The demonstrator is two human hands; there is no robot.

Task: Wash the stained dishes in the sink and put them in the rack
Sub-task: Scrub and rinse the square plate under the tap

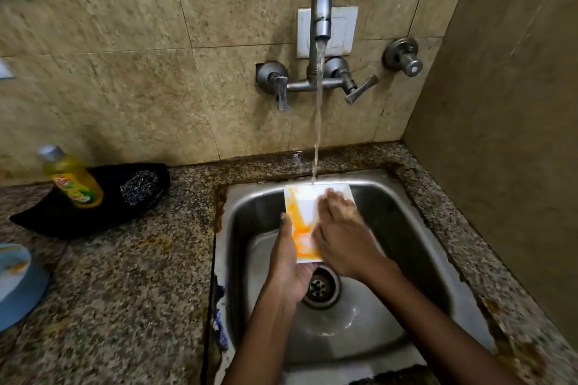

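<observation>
Two bare forearms enter from six o'clock, with no sleeves in sight. The left hand (289, 262) and right hand (341, 237) wear no gloves, rings, watch or bracelets.

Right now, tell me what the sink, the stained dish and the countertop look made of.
Sink: brushed stainless steel, going by its dull grey sheen and soft reflections.
Stained dish: glossy white, probably ceramic or melamine; orange streaks sit on a smooth surface.
Countertop: polished speckled granite, judging by the black-and-tan grain.

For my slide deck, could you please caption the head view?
Left hand holds a stained white plate under tap water while right hand rubs it.
</observation>
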